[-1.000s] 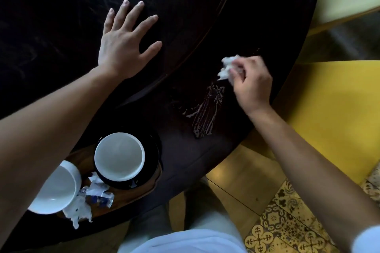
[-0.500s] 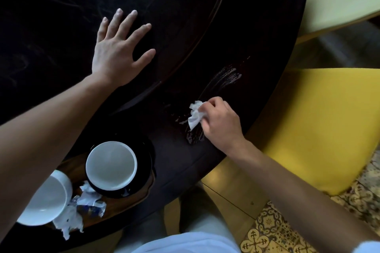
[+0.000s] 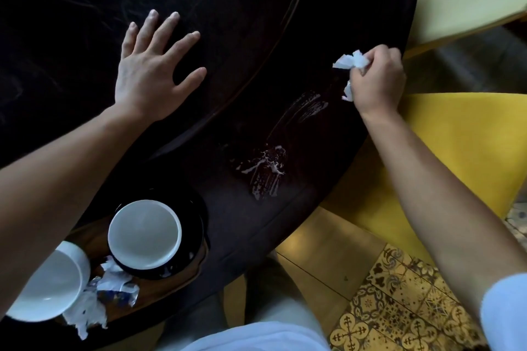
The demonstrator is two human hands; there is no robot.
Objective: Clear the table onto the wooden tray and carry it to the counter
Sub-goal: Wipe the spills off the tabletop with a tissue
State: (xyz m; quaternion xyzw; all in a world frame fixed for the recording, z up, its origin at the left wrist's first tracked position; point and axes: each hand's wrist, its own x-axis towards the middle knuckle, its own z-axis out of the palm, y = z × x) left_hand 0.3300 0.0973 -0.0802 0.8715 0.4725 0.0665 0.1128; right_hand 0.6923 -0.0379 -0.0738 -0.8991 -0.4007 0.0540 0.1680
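Wiping a spill on the dark round tabletop (image 3: 256, 23). Left hand (image 3: 151, 74) flat and spread on the tabletop at upper left of the frame, fingers apart, holding nothing. Right hand (image 3: 376, 77) at right of the frame, near the tabletop edge, closed tight around a crumpled white tissue (image 3: 349, 61). Pale wet smear (image 3: 265, 168) below centre, with fainter streaks (image 3: 310, 105) up toward the right hand.

To do well: probably fold the tissue to a dry side, press flat, and draw from the streaks down through the thick patch toward the edge, in one direction, not back and forth. Better to lean on the left hand for support. Tissue looks small for this amount, so a second one may be needed.

Wooden tray (image 3: 171, 285) at lower left, on the tabletop near its edge, loaded: white cup (image 3: 144, 234) on a black saucer (image 3: 196, 225), a second white cup (image 3: 48, 285) tilted at the left border, torn wrappers (image 3: 108, 291) between them. Carrying not yet begun, apparently.

Surface dark, glossy, with a raised inner ring. Yellow chair seats (image 3: 456, 151) at right, patterned yellow floor tiles (image 3: 399, 308) at lower right.
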